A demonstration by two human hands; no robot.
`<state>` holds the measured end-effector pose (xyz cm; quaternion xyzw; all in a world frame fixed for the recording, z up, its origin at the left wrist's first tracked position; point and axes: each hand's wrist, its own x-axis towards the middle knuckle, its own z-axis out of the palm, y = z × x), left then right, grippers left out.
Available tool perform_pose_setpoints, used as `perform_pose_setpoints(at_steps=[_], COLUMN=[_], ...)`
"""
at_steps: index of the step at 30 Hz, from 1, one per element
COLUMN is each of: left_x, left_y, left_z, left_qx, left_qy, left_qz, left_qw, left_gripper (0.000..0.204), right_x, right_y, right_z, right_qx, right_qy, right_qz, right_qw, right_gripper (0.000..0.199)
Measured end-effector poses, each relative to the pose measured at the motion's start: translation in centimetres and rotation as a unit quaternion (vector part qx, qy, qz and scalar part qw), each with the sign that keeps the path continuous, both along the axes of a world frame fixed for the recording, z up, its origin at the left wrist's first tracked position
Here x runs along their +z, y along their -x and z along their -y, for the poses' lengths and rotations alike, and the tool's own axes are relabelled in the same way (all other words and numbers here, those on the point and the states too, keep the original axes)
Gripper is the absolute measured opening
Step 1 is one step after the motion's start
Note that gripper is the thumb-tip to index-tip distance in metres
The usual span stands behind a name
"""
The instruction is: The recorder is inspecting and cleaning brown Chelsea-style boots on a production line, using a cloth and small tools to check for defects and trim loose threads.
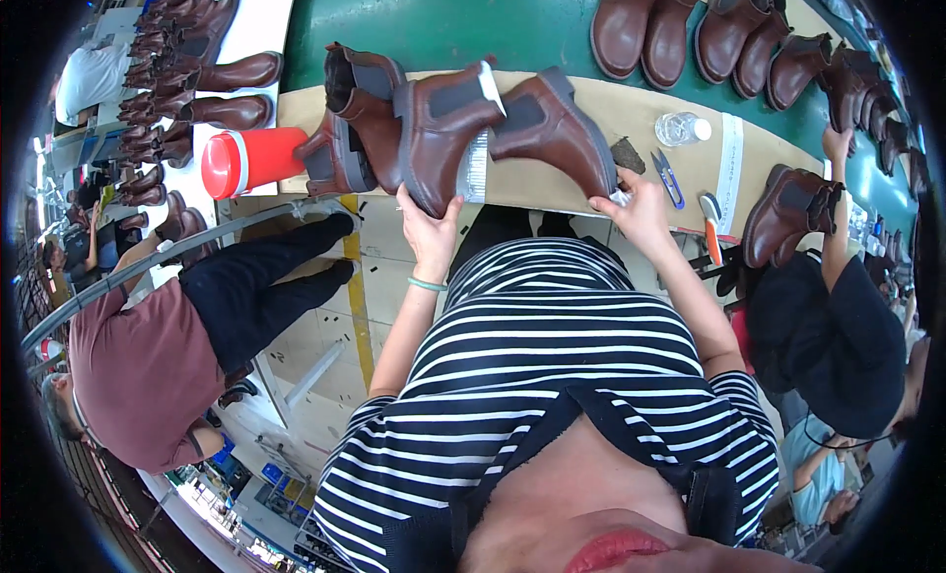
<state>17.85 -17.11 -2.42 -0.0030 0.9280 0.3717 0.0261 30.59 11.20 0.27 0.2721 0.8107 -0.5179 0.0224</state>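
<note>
Those chunky brown leather-look ankle boots (448,149) are super smooth with a soft shine, but their dark elastic-looking side panels (454,92) read as matt cloth. The flat tan counter (626,110) looks dull, kinda like board; the green surface (473,26) behind is way glossier. The squat clear bottle (676,129) and rounded red container (261,159) are shiny plastic, I'd say.
</note>
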Motion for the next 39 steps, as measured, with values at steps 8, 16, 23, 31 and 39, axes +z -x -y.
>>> perform_pose_setpoints(at_steps=[8,16,23,31,39], left_x=[-3.3,-2.9,-1.8,-3.1,-0.2], left_y=[0.0,2.7,4.5,5.0,3.8], left_z=[2.1,2.2,2.1,1.0,0.4], left_qx=[-0.063,-0.053,-0.047,-0.026,-0.073], left_qy=[0.051,-0.069,-0.254,-0.381,-0.094], left_qz=[0.063,0.169,0.242,0.298,0.074], left_qw=[0.995,0.982,0.935,0.875,0.990], left_gripper=[0.093,0.087,0.083,0.079,0.066], right_x=[-3.2,-2.3,-0.8,-0.7,0.5], right_y=[-0.5,1.5,4.6,6.3,9.8], right_z=[2.2,0.1,-2.0,-1.8,-1.3], right_qx=[0.007,0.040,0.022,-0.007,0.112], right_qy=[-0.113,-0.115,-0.096,-0.134,0.012], right_qz=[0.157,0.154,0.160,0.081,0.058], right_qw=[0.981,0.981,0.982,0.988,0.992], right_gripper=[0.061,0.061,0.043,0.019,0.019])
